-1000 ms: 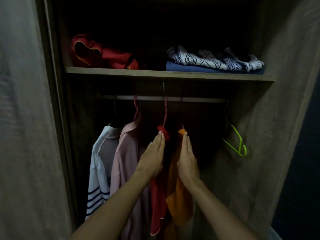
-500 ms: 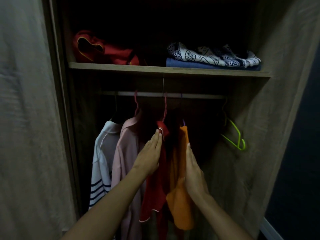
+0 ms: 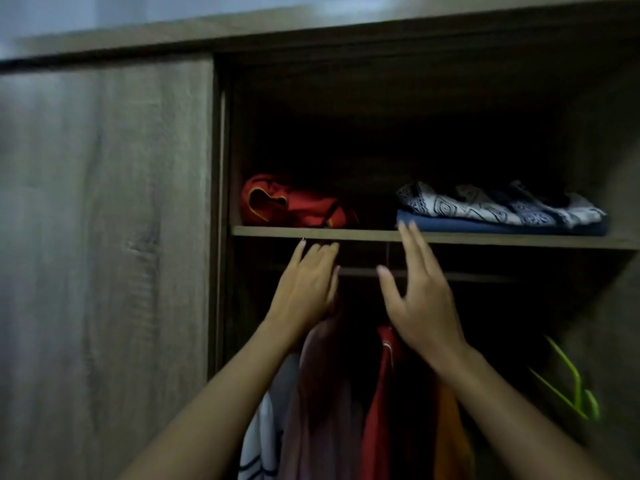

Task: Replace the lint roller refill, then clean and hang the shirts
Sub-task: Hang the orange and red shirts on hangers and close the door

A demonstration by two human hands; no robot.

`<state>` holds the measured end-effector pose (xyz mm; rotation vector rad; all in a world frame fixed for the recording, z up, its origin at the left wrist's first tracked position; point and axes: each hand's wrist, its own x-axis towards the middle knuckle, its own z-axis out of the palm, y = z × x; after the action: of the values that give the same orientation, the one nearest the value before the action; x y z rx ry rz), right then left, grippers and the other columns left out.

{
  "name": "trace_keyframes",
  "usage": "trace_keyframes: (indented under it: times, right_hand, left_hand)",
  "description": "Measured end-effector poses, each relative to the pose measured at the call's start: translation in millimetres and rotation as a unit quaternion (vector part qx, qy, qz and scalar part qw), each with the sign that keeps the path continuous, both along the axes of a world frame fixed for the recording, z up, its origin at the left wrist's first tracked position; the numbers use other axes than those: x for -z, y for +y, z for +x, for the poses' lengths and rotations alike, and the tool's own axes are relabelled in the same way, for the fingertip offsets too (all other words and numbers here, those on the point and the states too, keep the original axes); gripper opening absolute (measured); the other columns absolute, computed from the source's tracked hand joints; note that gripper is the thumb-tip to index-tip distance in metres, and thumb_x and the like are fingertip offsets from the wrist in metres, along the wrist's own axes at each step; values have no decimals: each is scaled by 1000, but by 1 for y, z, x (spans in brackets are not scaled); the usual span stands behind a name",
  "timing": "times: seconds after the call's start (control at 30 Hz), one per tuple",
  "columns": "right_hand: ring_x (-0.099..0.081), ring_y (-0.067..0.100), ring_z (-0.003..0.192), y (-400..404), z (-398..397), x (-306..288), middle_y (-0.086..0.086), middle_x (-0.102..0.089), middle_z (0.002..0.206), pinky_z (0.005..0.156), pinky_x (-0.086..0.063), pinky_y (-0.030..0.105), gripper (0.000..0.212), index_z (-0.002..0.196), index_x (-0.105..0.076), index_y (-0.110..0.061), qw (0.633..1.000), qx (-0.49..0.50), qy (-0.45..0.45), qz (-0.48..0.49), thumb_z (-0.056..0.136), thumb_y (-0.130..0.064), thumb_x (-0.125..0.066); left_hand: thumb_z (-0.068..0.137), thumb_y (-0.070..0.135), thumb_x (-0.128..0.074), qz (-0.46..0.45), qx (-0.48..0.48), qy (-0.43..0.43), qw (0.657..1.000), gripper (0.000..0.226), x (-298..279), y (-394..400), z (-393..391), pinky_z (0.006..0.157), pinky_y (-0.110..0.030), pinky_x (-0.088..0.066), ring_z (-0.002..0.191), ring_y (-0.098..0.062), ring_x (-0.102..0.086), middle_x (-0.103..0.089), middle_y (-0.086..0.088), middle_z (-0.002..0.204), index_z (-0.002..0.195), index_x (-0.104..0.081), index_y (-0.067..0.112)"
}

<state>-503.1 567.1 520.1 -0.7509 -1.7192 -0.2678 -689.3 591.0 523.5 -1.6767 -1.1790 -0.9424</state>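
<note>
Four shirts hang from the wardrobe's rail: striped white shirt (image 3: 258,434), pink shirt (image 3: 322,393), red shirt (image 3: 381,393), orange shirt (image 3: 450,441). Above them, left hand (image 3: 304,285) and right hand (image 3: 419,292) are raised, fingers extended, holding nothing.

I see four shirts hanging side by side under the rail: a white striped shirt (image 3: 261,431) at far left, a pink shirt (image 3: 322,403), a red shirt (image 3: 381,393), and an orange shirt (image 3: 450,441) on the right. All hang upright, their tops partly hidden.

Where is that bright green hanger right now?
The green hanger hangs empty at the wardrobe's far right in the head view, apart from the orange shirt.
</note>
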Motion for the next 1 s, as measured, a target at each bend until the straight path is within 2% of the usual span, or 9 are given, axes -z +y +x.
trace_keyframes:
  times: [0.13, 0.23, 0.3, 0.37, 0.43, 0.5, 0.67, 0.87, 1.0]
  right_hand:
    - [-20, 18, 146, 31, -41, -83, 6, -21, 159, 113, -21, 25, 66, 152, -20, -19, 999, -25, -22, -21, 95, -30, -52]
    - [-28, 28, 142, 59, -63, -120, 13, -27, 155, 112, -29, 37, 72, 151, -19, -17, 995, 15, -58, -80, 93, -35, -57]
    - [-37, 34, 135, 74, -72, -132, 18, -36, 147, 106, -36, 42, 75, 150, -21, -14, 987, 43, -75, -132, 90, -39, -60]
    - [-42, 37, 130, 85, -80, -137, 20, -42, 142, 103, -39, 44, 77, 148, -25, -14, 978, 55, -90, -180, 88, -42, -63]
    - [-43, 36, 130, 93, -86, -139, 19, -43, 142, 104, -40, 42, 80, 148, -24, -16, 971, 51, -118, -200, 85, -43, -66]
    - [-41, 34, 133, 99, -92, -139, 17, -40, 146, 106, -37, 39, 87, 151, -19, -18, 963, 24, -163, -214, 83, -41, -69]
    - [-39, 24, 135, 107, -92, -141, 5, -40, 148, 113, -30, 32, 89, 152, -16, -28, 920, -110, -203, -316, 83, -32, -72]
    - [-47, 24, 127, 106, -90, -143, 4, -47, 141, 109, -36, 33, 86, 149, -25, -27, 926, -106, -208, -298, 79, -32, -75]
    - [-52, 26, 120, 104, -91, -143, 9, -55, 134, 98, -43, 31, 71, 135, -50, -23, 945, -13, -232, -232, 73, -46, -74]
  left_hand:
    - [79, 23, -41, 19, 12, -1, 1000, 34, -37, -19, -20, 84, -36, -44, 78, -25, -66, -72, -5, 84, 97, -68, 12]
    - [80, 24, -44, 55, 23, -11, 998, 33, -55, -31, -26, 79, -32, -43, 70, -25, -62, -68, -5, 73, 98, -69, 12]
    - [82, 20, -47, 66, 35, -4, 997, 34, -68, -30, -31, 86, -35, -47, 80, -26, -65, -71, -9, 84, 108, -67, 9]
    - [85, 12, -52, 46, 28, -1, 999, 40, -84, -23, -37, 101, -39, -43, 108, -29, -63, -68, -15, 114, 123, -60, 5]
    - [90, 11, -52, -4, -14, -5, 1000, 51, -102, -13, -42, 114, -38, -26, 135, -27, -42, -47, -16, 143, 140, -45, 5]
    - [94, 20, -48, -34, -60, -2, 998, 59, -119, -1, -49, 118, -38, -14, 145, -24, -21, -28, -12, 155, 149, -29, 11]
    - [88, 51, -55, -130, -170, -44, 976, 80, -143, 21, -64, 117, -52, -12, 146, -32, -11, -10, -11, 159, 151, -13, 25]
    - [72, 67, -65, -260, -168, -173, 935, 99, -146, 30, -77, 108, -49, -31, 130, -39, -41, -43, -18, 142, 147, -24, 17]
    - [67, 60, -73, -288, -105, -213, 928, 88, -145, 24, -83, 101, -47, -44, 118, -36, -52, -53, -15, 132, 135, -42, 14]
